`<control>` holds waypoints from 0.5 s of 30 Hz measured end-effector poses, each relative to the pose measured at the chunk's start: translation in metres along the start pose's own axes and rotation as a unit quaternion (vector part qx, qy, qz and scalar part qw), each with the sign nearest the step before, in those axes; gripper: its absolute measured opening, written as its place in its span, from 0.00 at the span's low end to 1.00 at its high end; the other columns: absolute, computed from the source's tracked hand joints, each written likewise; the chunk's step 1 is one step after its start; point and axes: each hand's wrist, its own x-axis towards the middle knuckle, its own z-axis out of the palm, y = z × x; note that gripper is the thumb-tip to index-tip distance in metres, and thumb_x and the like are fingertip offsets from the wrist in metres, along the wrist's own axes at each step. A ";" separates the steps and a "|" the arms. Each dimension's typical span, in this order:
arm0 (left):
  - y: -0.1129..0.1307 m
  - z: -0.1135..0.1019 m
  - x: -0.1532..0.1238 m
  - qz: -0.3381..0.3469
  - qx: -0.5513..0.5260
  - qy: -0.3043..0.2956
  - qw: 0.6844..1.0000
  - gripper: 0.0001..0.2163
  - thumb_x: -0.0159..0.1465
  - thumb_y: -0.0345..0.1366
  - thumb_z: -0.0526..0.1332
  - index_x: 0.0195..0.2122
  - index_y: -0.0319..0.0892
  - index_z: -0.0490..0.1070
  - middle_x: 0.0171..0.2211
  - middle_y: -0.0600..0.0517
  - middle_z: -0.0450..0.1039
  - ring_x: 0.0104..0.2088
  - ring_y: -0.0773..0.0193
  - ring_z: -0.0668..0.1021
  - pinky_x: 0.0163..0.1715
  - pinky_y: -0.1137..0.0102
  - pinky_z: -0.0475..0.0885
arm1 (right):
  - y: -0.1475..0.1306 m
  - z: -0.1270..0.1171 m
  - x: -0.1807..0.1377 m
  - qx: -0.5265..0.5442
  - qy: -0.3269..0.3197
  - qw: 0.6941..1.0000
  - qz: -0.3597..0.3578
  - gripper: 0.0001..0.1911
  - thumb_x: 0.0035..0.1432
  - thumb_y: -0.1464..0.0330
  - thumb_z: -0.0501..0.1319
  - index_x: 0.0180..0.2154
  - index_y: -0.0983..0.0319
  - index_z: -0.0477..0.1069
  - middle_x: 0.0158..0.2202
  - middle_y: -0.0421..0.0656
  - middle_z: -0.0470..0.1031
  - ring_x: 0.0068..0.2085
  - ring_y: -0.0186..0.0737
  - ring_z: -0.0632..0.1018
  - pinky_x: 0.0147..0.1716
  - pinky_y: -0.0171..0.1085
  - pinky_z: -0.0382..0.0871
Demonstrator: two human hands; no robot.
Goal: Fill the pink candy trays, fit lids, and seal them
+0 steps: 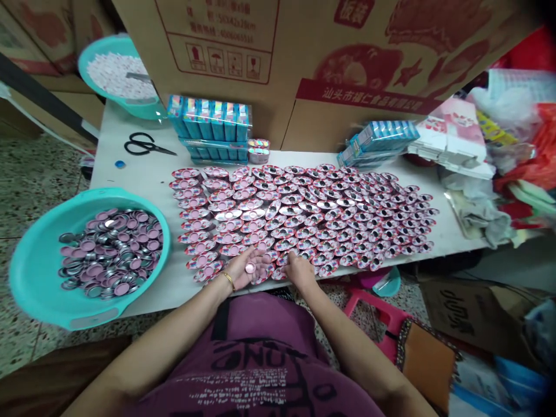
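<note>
My left hand (pixel 248 267) is palm up near the front edge of the table, fingers loosely spread, with a small round pink disc (pixel 250 268) lying in it. Beside it, my right hand (pixel 299 271) is closed, fingertips down over the front of the rows; what its fingers hold is hidden. Beneath and beyond both hands stand rows of small oval printed containers (pixel 256 225). Those at the left have pink discs in their tops, while those at the right show dark round holes.
A turquoise basin (pixel 26 260) of pink and silver discs stands at the left. Behind are black scissors (pixel 147 145), a basin of white pieces (pixel 87 81), blue wrapped packs (pixel 217 124) and a large carton (pixel 286 75). A pink stool (pixel 384 318) stands below right.
</note>
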 end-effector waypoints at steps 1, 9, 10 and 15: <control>0.000 0.002 0.000 -0.001 -0.015 -0.007 1.000 0.17 0.57 0.44 0.52 0.39 0.35 0.65 0.29 0.45 0.71 0.27 0.65 0.74 0.27 0.72 0.69 | -0.006 -0.001 -0.005 0.042 0.030 0.998 -0.038 0.15 0.52 0.63 0.54 0.42 0.60 0.64 0.34 0.46 0.71 0.38 0.41 0.72 0.35 0.36 0.62; -0.008 0.028 -0.008 0.077 0.040 0.055 0.995 0.20 0.55 0.48 0.53 0.41 0.38 0.63 0.30 0.49 0.69 0.21 0.71 0.70 0.20 0.76 0.64 | -0.040 0.010 -0.017 0.303 0.124 0.917 -0.226 0.09 0.54 0.70 0.51 0.29 0.61 0.69 0.30 0.41 0.71 0.34 0.32 0.70 0.35 0.30 0.61; -0.001 0.023 -0.013 0.136 0.082 0.083 0.984 0.19 0.54 0.47 0.55 0.41 0.38 0.64 0.32 0.48 0.69 0.25 0.69 0.71 0.24 0.75 0.66 | -0.030 0.008 -0.013 0.292 0.129 0.927 -0.197 0.08 0.54 0.70 0.51 0.29 0.61 0.68 0.30 0.40 0.71 0.33 0.33 0.70 0.34 0.30 0.61; 0.079 -0.062 -0.070 0.458 0.363 0.384 0.715 0.20 0.52 0.43 0.58 0.44 0.40 0.63 0.40 0.47 0.66 0.41 0.61 0.68 0.42 0.66 0.62 | 0.019 -0.011 0.016 0.070 0.086 0.993 -0.041 0.05 0.51 0.69 0.54 0.31 0.62 0.67 0.34 0.44 0.71 0.36 0.37 0.71 0.34 0.32 0.59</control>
